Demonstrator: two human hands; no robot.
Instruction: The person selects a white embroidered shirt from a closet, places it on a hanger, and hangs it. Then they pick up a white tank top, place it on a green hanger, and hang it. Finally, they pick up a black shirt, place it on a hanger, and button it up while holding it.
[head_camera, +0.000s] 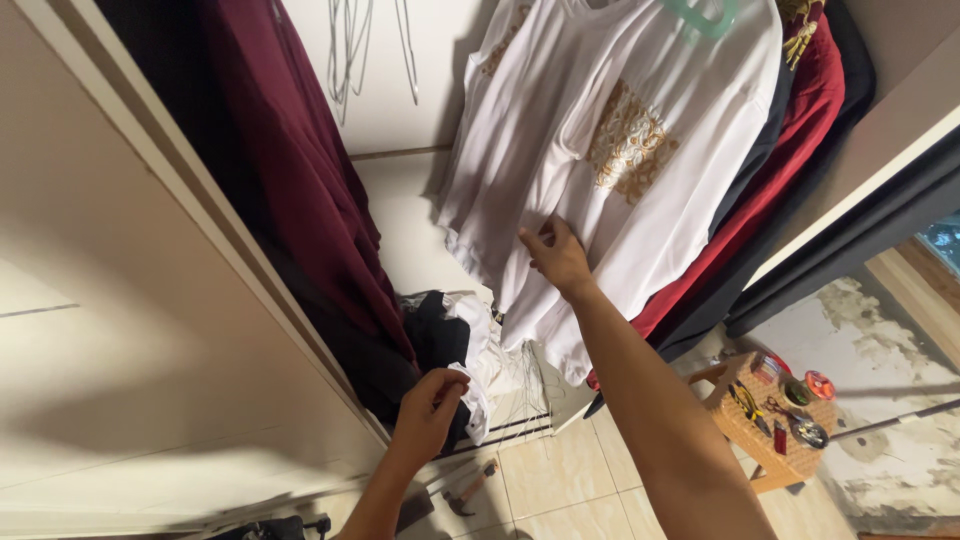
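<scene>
A white shirt (610, 170) with gold embroidery on its chest hangs from a green hanger (700, 15) inside an open wardrobe. My right hand (555, 255) pinches the lower front of this shirt. My left hand (428, 410) grips the edge of a pile of black and white clothes (455, 345) lying on the wardrobe floor. A dark maroon garment (290, 160) hangs to the left of the white shirt.
Red and black garments (790, 140) hang at the right of the rail. The wardrobe door (120, 330) stands at the left. A hammer (468, 492) lies on the tiled floor. A small woven stool (770, 440) holding pliers and small tins stands at the right.
</scene>
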